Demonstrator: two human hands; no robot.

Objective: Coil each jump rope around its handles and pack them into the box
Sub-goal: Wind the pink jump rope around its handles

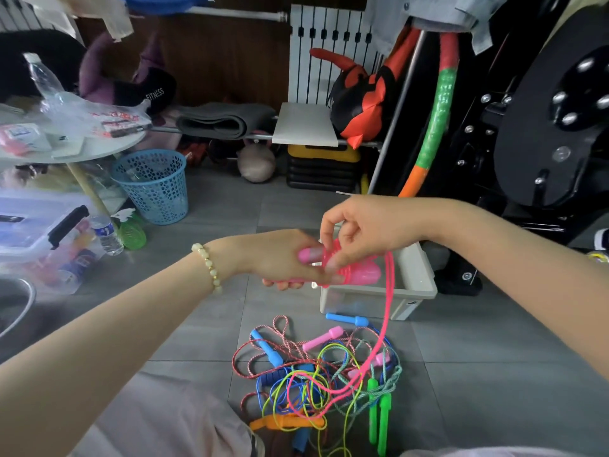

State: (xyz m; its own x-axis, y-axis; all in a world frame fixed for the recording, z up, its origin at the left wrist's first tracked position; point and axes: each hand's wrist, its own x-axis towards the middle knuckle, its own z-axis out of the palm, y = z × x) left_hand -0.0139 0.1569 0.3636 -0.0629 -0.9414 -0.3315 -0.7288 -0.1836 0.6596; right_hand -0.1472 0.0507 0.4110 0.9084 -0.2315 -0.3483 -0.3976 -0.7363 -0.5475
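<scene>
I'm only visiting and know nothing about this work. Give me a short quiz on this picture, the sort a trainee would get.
1. True or false: the pink rope is fully wound onto the pink handles.
2. The left hand grips the pink handles. What does the right hand pinch? A) the pink rope B) scissors C) nothing
3. Fill in: the pair of handles at the lower right of the pile is coloured ____.

Key: 1 false, a long loop hangs down to the pile; 2 A; 3 green, the green handles.
</scene>
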